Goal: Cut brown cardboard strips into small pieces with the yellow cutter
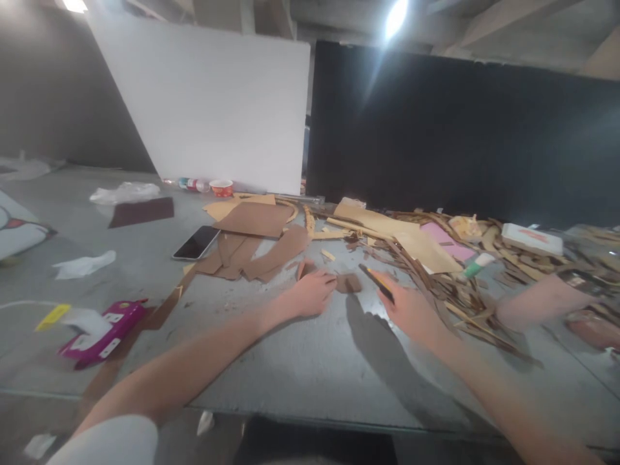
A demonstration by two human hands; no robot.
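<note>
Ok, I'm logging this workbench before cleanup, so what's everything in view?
small brown cardboard piece: one, brown, under left fingertips
black-and-yellow utility knife: one, in right hand
black smartphone: one, left of the flat brown cardboard sheets
magenta plastic tool: one, near left table edge
heap of tan cardboard strips: many, right side
pink paper sheet: one, in heap
white board: one, leaning at back
grey table: one
left hand: pressing piece
right hand: gripping knife
</note>
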